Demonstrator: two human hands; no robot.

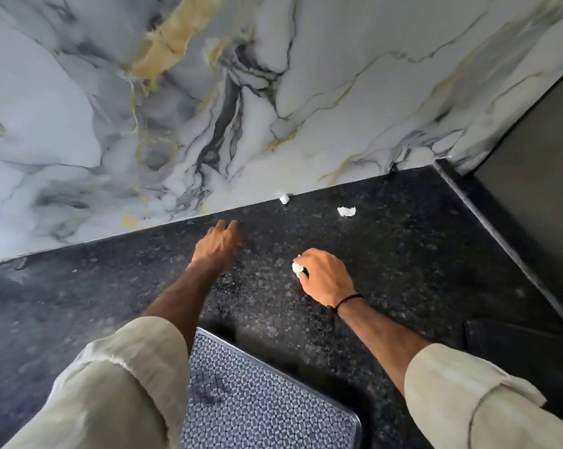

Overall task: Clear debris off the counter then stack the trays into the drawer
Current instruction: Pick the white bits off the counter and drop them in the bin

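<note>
a dark speckled counter runs up to a marble wall with grey and gold lines in it; on the right the counter ends at a raised dark edge, and past it is a plain grey side; two small white scraps lie far back on the counter; one scrap by the wall touches the place where wall and counter meet; the other scrap lies a little to the right of it, out on the open stone; both are well apart from the hands, and nothing sits between them and the hands; near the bottom lies a tray with a small blue and white check pattern and a shiny rim; the left arm crosses over its left part and hides it; a dark flat thing sits at the right edge, too dim to tell what it is; the left hand reaches forward and low over the counter, palm down, fingers bent and close together, and you cannot tell if it holds anything; the right hand rests low on the counter to the right of it, knuckles up, with its fingers curled around a small white wad that peeks out at the fingertips; a black band goes around that wrist; both arms wear pale rolled sleeves.
</note>
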